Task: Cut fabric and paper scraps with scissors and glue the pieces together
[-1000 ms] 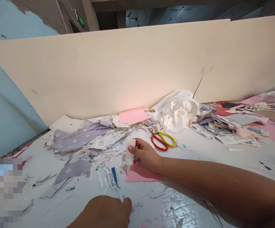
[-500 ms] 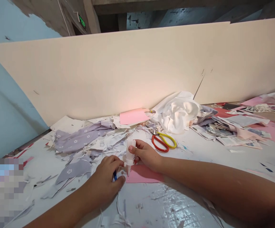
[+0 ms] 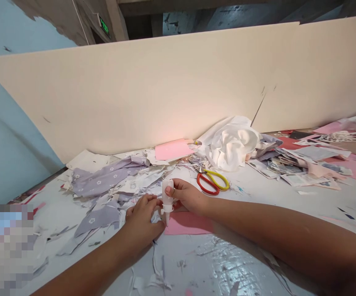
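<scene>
My right hand (image 3: 187, 196) is closed round a small white squeeze bottle (image 3: 167, 192), held upright with its nozzle pointing down at the left edge of a pink paper sheet (image 3: 191, 225) on the white table (image 3: 233, 263). My left hand (image 3: 142, 220) lies just left of the nozzle. Its fingers are curled and pressed together close to the bottle's tip. What they hold is hidden. Paper scraps lie all around both hands.
Red-and-yellow scissors (image 3: 213, 181) lie behind my right hand. Beyond them is crumpled white cloth (image 3: 231, 144), with printed papers (image 3: 301, 168) to its right. Lilac patterned fabric (image 3: 104, 177) and a pink card (image 3: 171, 149) sit by the tall beige board (image 3: 165, 90).
My left hand came up from the near edge, pinched a small blue piece from the scraps, and has now curled in against the bottle's nozzle. My right hand stayed put.
</scene>
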The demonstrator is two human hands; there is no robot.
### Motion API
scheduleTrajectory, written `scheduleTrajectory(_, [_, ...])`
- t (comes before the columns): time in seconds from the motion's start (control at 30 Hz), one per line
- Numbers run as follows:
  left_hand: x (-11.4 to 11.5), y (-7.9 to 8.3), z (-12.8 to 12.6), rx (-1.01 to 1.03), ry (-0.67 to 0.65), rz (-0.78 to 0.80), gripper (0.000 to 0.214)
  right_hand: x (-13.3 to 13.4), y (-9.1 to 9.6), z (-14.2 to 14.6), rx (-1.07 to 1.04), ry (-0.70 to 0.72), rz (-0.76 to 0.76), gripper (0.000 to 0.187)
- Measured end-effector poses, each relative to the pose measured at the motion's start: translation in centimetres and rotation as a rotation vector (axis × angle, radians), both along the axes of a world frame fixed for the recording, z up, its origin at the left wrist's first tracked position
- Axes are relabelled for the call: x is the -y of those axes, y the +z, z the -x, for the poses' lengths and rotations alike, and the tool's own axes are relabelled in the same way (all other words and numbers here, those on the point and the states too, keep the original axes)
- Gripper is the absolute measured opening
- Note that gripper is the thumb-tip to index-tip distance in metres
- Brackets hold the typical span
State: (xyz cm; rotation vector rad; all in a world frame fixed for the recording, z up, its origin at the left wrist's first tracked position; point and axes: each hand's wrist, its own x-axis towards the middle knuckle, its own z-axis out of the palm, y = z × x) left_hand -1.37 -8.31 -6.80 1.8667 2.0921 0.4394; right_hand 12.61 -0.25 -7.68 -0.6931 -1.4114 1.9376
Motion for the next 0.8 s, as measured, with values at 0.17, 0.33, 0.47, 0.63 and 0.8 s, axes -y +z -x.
scheduleTrajectory(0.17, [-0.24,0.12,-0.13,0.008,0.006,0.022,0.044,-0.1,0.09,0.1,0.015,-0.004,0.024,0.048])
scheduleTrajectory(0.33, [-0.27,0.32,-0.21,0.026,0.028,0.06,0.046,0.03,0.31,0.19,0.031,-0.009,0.043,0.049])
scheduleTrajectory(0.47, [-0.35,0.13,-0.15,0.023,-0.007,0.054,0.048,0.08,0.41,0.23,0.036,-0.017,0.068,0.047])
scheduleTrajectory(0.63, [-0.37,0.1,-0.15,0.026,-0.001,0.048,0.045,-0.11,0.48,0.35,0.061,-0.03,0.078,0.043])
scheduleTrajectory(0.8, [-0.31,0.09,-0.21,0.021,0.008,0.05,0.045,-0.27,0.43,0.4,0.069,-0.035,0.069,0.037])
